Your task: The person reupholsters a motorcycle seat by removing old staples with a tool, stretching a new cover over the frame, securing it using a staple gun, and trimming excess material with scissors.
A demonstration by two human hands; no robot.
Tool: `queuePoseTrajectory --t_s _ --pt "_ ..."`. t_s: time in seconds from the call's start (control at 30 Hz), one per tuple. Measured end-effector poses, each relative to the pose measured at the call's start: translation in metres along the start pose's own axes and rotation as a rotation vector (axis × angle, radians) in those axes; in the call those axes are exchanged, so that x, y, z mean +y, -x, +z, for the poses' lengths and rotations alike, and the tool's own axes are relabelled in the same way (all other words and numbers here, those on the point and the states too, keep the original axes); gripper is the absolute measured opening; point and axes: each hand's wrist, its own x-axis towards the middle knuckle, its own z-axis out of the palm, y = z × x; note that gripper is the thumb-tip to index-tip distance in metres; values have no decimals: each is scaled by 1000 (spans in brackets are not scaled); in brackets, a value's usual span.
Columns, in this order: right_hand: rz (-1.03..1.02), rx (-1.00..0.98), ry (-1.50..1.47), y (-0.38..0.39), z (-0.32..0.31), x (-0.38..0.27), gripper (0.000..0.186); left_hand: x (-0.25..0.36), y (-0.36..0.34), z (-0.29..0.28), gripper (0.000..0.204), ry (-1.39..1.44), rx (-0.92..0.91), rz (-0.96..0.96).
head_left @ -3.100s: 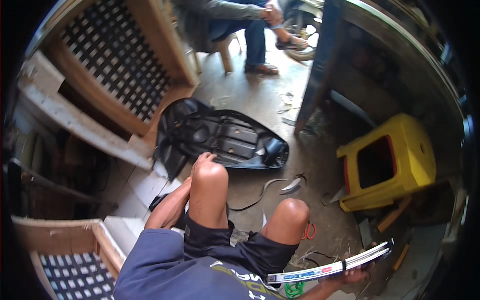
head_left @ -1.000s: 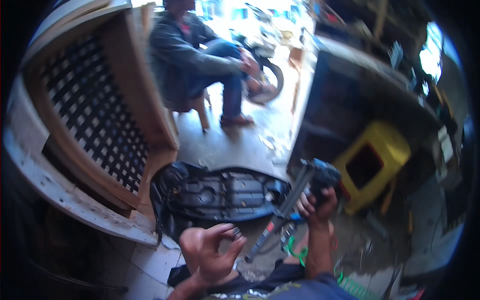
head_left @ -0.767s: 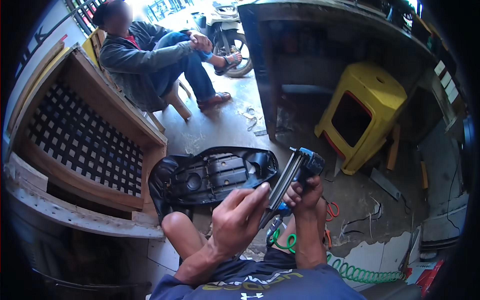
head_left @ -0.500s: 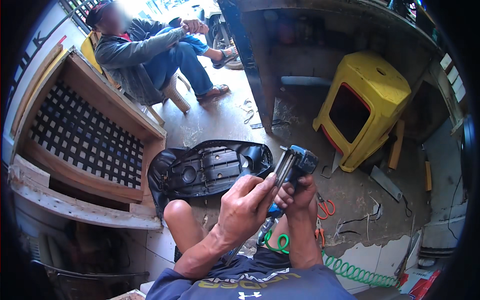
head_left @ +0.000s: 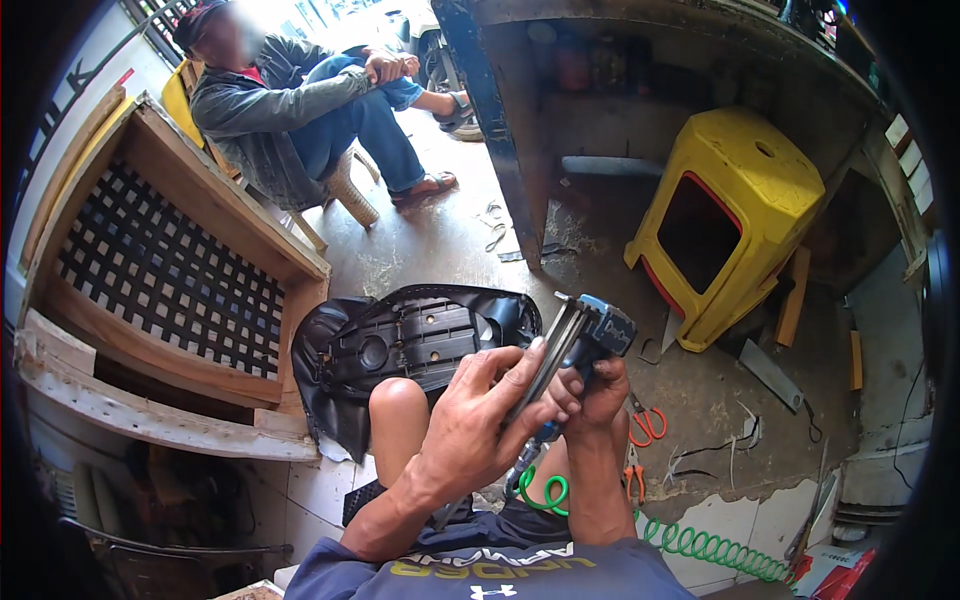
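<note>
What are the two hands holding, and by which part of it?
A pneumatic staple gun: the right hand grips its handle, and the left hand fingers press on its long magazine.

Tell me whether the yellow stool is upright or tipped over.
Tipped. The yellow stool lies on its side on the floor, its hollow underside facing the camera.

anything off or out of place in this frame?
Yes. The yellow plastic stool lies tipped on its side on the floor instead of standing. The black seat lies upside down, ribbed underside showing. Orange-handled scissors and scraps lie loose on the dirty floor. Both hands hold the staple gun.
</note>
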Motion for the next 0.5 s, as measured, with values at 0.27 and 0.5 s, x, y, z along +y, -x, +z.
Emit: queuePoseTrajectory --t_s 0.27,0.5 --pt "-124 163 97 -2 -19 -21 40 -31 61 -38 44 483 92 -169" --pt "-51 27 99 -5 -10 -7 41 -44 14 14 39 420 637 130"
